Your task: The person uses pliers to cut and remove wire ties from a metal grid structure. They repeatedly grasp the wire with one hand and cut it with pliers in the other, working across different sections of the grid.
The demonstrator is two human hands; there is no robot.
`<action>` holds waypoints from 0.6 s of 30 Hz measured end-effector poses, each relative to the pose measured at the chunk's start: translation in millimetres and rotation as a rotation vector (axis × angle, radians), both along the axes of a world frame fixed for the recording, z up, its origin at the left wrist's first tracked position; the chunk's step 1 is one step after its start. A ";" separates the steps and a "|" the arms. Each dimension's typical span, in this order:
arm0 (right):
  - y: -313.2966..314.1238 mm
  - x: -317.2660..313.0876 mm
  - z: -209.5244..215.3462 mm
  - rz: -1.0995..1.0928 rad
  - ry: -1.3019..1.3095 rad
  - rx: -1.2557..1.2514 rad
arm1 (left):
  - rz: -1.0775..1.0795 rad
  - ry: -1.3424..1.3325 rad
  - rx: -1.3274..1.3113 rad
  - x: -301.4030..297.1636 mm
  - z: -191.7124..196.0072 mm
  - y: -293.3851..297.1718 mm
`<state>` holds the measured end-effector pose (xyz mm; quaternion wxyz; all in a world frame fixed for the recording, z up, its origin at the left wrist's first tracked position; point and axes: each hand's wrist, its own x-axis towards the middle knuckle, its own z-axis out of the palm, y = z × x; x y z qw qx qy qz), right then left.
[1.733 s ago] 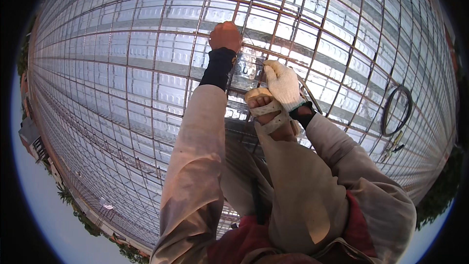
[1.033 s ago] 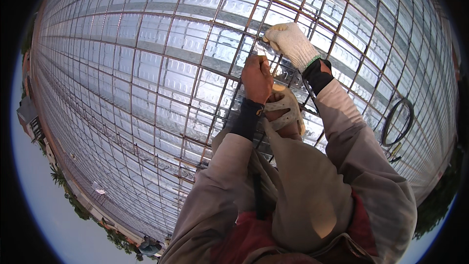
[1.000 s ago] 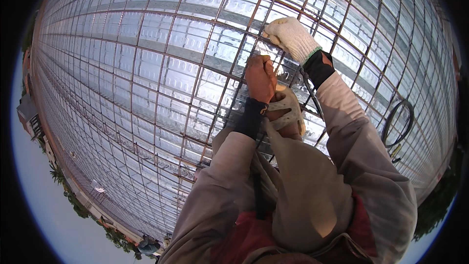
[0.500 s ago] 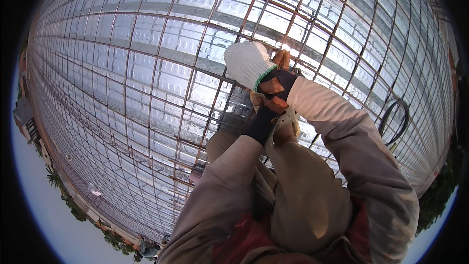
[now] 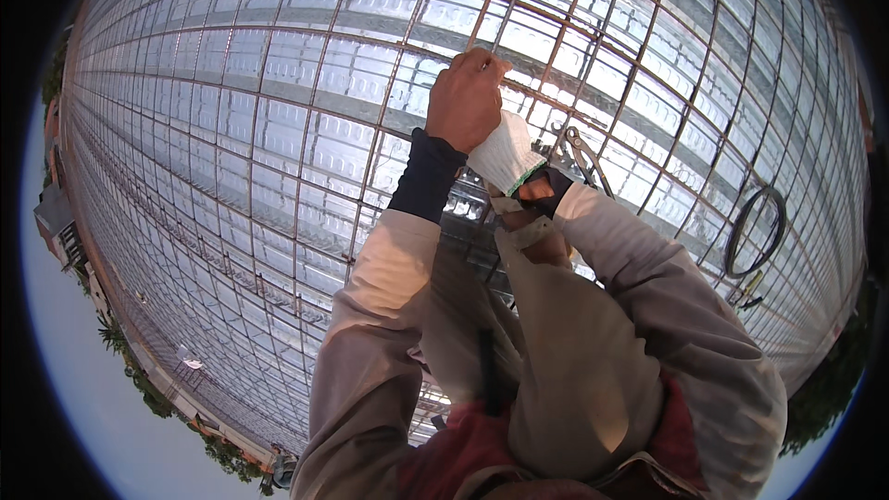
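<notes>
My left hand [image 5: 465, 97] is bare, with a black cuff at the wrist. It is closed over the finger end of a white knit glove [image 5: 507, 153] with a green hem. That glove is on my right hand, whose fingers are hidden behind the left. Both hands meet above a mesh of rusty steel bars [image 5: 400, 42]. Beside the right wrist, pliers [image 5: 582, 156] with dark handles rest on the bars.
Under the mesh is ribbed, shiny metal decking [image 5: 306, 130]. A dark coil of wire [image 5: 732, 245] lies on the bars at right, with a small yellow-and-black thing [image 5: 745, 292] near it. My bent knee [image 5: 579, 352] rises between my forearms.
My left hand has moved up from the right wrist to the glove's finger end. The right hand has shifted slightly down and right, and more of the pliers shows.
</notes>
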<state>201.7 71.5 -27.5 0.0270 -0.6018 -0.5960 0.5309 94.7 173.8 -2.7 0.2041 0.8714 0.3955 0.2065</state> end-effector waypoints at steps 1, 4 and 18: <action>-13.9 5.8 -6.3 -0.003 0.129 -0.050 | -0.060 0.060 0.059 6.3 -23.1 7.4; -38.9 22.6 -19.1 -0.045 0.287 -0.130 | -0.290 0.165 0.085 23.0 -39.0 26.2; 90.6 117.7 55.4 0.342 -0.654 0.533 | 0.657 -0.460 -0.471 -10.2 -57.1 -32.6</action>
